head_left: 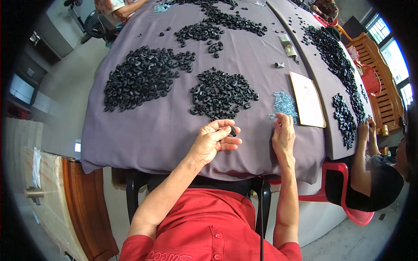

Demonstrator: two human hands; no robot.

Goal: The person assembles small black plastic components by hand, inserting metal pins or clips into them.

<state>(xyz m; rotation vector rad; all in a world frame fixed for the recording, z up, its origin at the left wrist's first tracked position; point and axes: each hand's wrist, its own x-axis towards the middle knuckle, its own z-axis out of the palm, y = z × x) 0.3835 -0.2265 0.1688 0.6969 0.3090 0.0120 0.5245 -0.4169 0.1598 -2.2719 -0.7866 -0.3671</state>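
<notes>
Table [143,130]: grey cloth cover, near edge at the person's body.
Black parts [222,93]: heaps mid-table, nearest heap just beyond both hands.
Silver screws [284,104]: small pile near the right edge, beside a cardboard sheet [308,100].
Left hand [213,141]: fingers pinched on one black piece [233,130].
Right hand [283,135]: fingers together, tips at the screws — whether it holds one I cannot tell.
Risk: likely a screw slipping and rolling off the near edge — the cloth slopes there.

one head view (fisheye) looks steeply down, close over the table [143,135].
</notes>
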